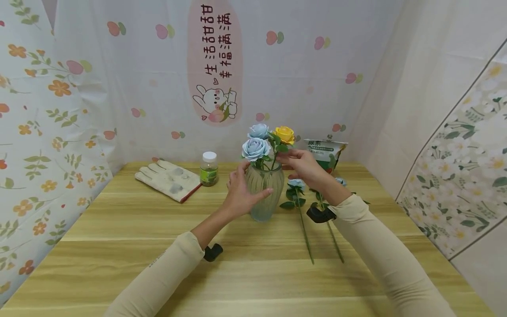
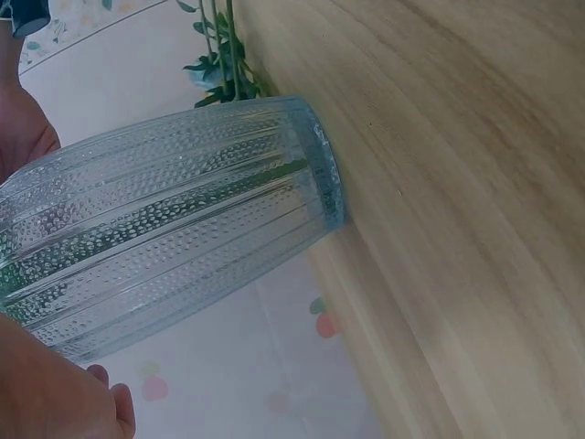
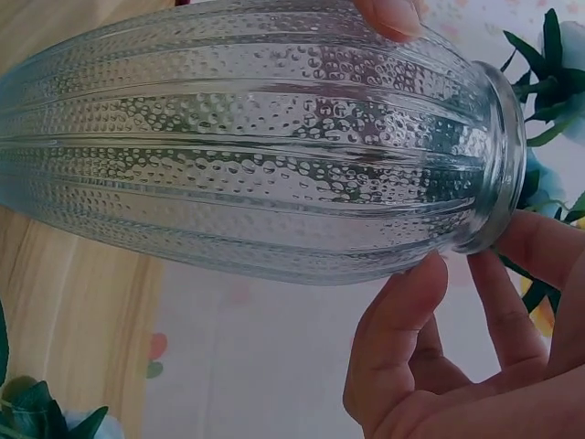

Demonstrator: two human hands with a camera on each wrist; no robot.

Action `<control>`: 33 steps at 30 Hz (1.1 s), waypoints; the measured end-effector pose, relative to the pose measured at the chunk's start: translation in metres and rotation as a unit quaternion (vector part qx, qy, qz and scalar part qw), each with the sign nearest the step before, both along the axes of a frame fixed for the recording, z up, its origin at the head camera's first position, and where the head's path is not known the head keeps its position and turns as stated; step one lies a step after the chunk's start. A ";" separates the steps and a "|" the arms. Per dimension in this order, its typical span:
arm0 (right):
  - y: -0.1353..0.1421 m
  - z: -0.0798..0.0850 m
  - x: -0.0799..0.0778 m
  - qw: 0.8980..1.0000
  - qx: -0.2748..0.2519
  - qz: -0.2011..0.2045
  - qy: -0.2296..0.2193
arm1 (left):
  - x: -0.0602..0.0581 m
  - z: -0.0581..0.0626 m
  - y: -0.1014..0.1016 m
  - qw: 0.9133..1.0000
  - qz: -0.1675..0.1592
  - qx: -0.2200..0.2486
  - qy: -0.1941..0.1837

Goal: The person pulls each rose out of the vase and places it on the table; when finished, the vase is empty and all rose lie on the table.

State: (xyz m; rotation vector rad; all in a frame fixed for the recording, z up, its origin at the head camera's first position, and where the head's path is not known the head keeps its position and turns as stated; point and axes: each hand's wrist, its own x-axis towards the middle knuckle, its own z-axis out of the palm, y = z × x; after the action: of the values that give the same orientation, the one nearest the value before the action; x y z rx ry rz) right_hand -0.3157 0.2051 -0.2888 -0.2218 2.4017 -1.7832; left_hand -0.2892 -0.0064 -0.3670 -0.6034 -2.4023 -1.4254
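Observation:
A ribbed clear glass vase stands upright on the table, holding two pale blue roses and a yellow rose. My left hand holds the vase from the left, thumb across its front and fingers on its far side. At the neck, my right hand has bent fingers against the glass and rim, close under the yellow rose. Whether it pinches a stem is hidden. Green stems show blurred through the glass in the left wrist view.
Two more blue roses lie right of the vase, one stem nearer it. Behind stands a printed pouch. Left of the vase are a white-capped jar and a cream work glove. Printed curtains enclose the wooden table.

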 end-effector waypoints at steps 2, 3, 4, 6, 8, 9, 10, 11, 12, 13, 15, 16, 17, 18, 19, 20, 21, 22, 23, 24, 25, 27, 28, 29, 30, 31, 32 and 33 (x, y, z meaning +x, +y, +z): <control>-0.002 0.000 -0.001 1.000 -0.007 0.002 0.000 | 0.000 0.000 -0.001 1.000 0.006 -0.001 -0.001; -0.004 0.000 -0.002 1.000 -0.009 0.002 0.000 | 0.000 -0.001 -0.001 1.000 0.008 -0.001 -0.002; -0.005 -0.001 -0.002 1.000 -0.012 0.000 -0.001 | 0.000 -0.001 -0.001 1.000 0.010 0.000 -0.003; -0.007 -0.001 -0.003 1.000 -0.014 -0.003 0.001 | 0.000 -0.002 -0.001 1.000 0.014 -0.001 -0.003; -0.007 -0.002 -0.003 1.000 -0.013 -0.002 0.004 | 0.000 -0.003 -0.001 1.000 0.016 -0.001 -0.002; -0.006 -0.002 -0.002 1.000 -0.013 0.000 0.006 | 0.001 -0.003 -0.001 1.000 0.016 -0.002 -0.001; -0.006 -0.003 -0.002 1.000 -0.013 0.004 0.010 | 0.001 -0.003 -0.001 1.000 0.016 -0.004 -0.001; -0.005 -0.004 -0.002 1.000 -0.013 0.008 0.015 | 0.001 -0.004 -0.001 1.000 0.017 -0.006 0.000; -0.005 -0.005 -0.001 1.000 -0.014 0.010 0.022 | 0.001 -0.004 0.000 1.000 0.017 -0.007 0.001; -0.004 -0.005 -0.001 0.999 -0.015 0.010 0.030 | 0.001 -0.004 0.000 1.000 0.017 -0.008 0.001; -0.003 -0.007 0.000 0.999 -0.015 0.007 0.050 | 0.001 -0.003 0.000 1.000 0.016 -0.007 0.003; -0.003 -0.008 0.001 0.998 -0.016 0.003 0.060 | 0.001 -0.003 0.000 1.000 0.014 -0.006 0.003; -0.002 -0.008 0.002 0.997 -0.017 -0.003 0.069 | 0.000 -0.003 0.000 1.000 0.012 -0.006 0.005; -0.002 -0.008 0.002 0.997 -0.018 -0.010 0.078 | 0.000 -0.002 0.000 1.000 0.010 -0.006 0.006; -0.002 -0.009 0.003 0.996 -0.019 -0.015 0.086 | 0.000 -0.002 0.001 1.000 0.008 -0.007 0.007; -0.002 -0.009 0.004 0.995 -0.019 -0.018 0.095 | -0.001 -0.002 0.001 1.000 0.007 -0.008 0.008; -0.002 -0.009 0.005 0.994 -0.020 -0.020 0.104 | -0.001 -0.002 0.001 1.000 0.007 -0.010 0.008; -0.003 -0.009 0.005 0.993 -0.023 -0.024 0.113 | -0.001 -0.001 0.000 1.000 0.007 -0.011 0.009; -0.004 -0.009 0.006 0.992 -0.024 -0.028 0.123 | -0.001 -0.001 0.000 1.000 0.007 -0.013 0.009; -0.004 -0.009 0.007 0.990 -0.026 -0.031 0.134 | -0.001 -0.001 0.000 1.000 0.008 -0.014 0.010; -0.005 -0.009 0.008 0.988 -0.028 -0.034 0.146 | -0.001 -0.001 0.000 1.000 0.008 -0.014 0.011; -0.007 -0.009 0.010 0.984 -0.031 -0.035 0.170 | -0.001 -0.002 -0.001 1.000 0.008 -0.014 0.012; -0.008 -0.009 0.012 0.982 -0.033 -0.036 0.180 | -0.001 -0.002 -0.001 1.000 0.007 -0.015 0.013; -0.008 -0.009 0.013 0.980 -0.035 -0.036 0.190 | -0.001 -0.002 -0.001 1.000 0.007 -0.016 0.013; -0.009 -0.010 0.014 0.978 -0.037 -0.034 0.201 | -0.001 -0.002 -0.001 1.000 0.006 -0.016 0.014; -0.009 -0.010 0.014 0.976 -0.042 -0.032 0.212 | -0.001 -0.003 -0.001 1.000 0.006 -0.017 0.016; -0.010 -0.010 0.014 0.974 -0.048 -0.030 0.221 | -0.001 -0.003 -0.001 1.000 0.006 -0.018 0.017; -0.010 -0.009 0.015 0.971 -0.058 -0.030 0.229 | -0.001 -0.003 -0.001 1.000 0.006 -0.019 0.018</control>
State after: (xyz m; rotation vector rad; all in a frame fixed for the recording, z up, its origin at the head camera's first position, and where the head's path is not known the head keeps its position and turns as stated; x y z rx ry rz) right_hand -0.3012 0.1950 -0.2982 -0.6462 2.6198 -2.0929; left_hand -0.2906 -0.0078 -0.3697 -0.6174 -2.4065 -1.3556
